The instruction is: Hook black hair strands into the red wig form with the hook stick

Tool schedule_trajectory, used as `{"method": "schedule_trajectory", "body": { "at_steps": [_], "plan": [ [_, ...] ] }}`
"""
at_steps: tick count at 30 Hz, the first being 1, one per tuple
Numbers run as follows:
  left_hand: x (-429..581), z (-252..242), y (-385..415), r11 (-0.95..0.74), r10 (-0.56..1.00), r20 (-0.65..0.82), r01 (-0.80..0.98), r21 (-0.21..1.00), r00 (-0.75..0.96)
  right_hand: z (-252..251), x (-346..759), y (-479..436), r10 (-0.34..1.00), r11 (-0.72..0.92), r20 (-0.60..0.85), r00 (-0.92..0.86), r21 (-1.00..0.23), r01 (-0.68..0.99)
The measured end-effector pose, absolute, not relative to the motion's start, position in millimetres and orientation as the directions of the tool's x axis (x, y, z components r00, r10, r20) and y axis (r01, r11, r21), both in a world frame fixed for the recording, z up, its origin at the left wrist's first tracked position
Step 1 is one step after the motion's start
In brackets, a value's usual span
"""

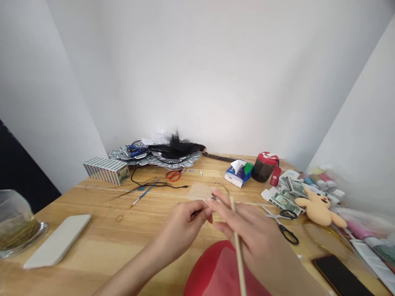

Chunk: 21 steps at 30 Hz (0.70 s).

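Observation:
In the middle of the head view, my left hand (187,220) is closed in a pinch, thumb against forefinger. Whatever it pinches is too small or hidden to make out. My right hand (254,230) meets it at the fingertips, somewhat blurred. A thin pale wooden stick (238,255) runs through the right fingers and slants down toward me. Beneath the hands sits a rounded red thing (210,265), partly covered by the right hand. Just beyond the fingers, a pale translucent sheet (198,191) lies on the wooden table (105,246).
Scissors (279,218), a peach crocheted doll (319,209) and a dark phone (342,273) lie at right. A tissue pack (237,174) and red-lidded jar (264,167) stand behind. A paintbrush (145,193), white slab (58,241) and glass bowl (17,222) are left.

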<state>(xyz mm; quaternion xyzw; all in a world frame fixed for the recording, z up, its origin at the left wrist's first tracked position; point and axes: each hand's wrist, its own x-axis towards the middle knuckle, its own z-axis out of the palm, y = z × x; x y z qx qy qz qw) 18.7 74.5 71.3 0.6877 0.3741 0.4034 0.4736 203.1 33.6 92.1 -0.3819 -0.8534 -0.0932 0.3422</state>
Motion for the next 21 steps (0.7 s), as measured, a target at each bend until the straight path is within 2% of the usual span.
{"method": "schedule_trajectory", "body": {
  "at_steps": [2, 4, 7, 11, 17, 21],
  "plan": [
    [20.5, 73.4, 73.1, -0.277, 0.866, 0.198, 0.11, 0.955, 0.46, 86.2, 193.8, 33.8, 0.612, 0.696, 0.598, -0.518, -0.095, 0.712],
    [21.6, 75.0, 71.9, -0.278, 0.844, 0.194, 0.099, 0.955, 0.499, 81.9, 192.3, 36.5, 0.652, 0.674, 0.574, -0.495, -0.14, 0.726],
    [21.6, 74.2, 68.8, -0.268, 0.851, 0.18, 0.113, 0.957, 0.493, 79.9, 200.1, 40.2, 0.696, 0.642, 0.565, -0.444, -0.21, 0.738],
    [20.8, 70.0, 64.9, -0.283, 0.867, 0.165, 0.192, 0.94, 0.47, 80.5, 210.5, 44.2, 0.765, 0.563, 0.505, -0.4, -0.223, 0.796],
    [20.0, 67.0, 71.5, -0.462, 0.828, 0.278, 0.311, 0.83, 0.487, 83.0, 212.9, 50.6, 0.825, 0.52, 0.407, -0.392, -0.276, 0.808],
    [14.7, 74.3, 77.6, -0.483, 0.843, 0.323, 0.34, 0.807, 0.431, 85.4, 217.5, 54.8, 0.848, 0.504, 0.36, -0.39, -0.316, 0.804]
  ]
}}
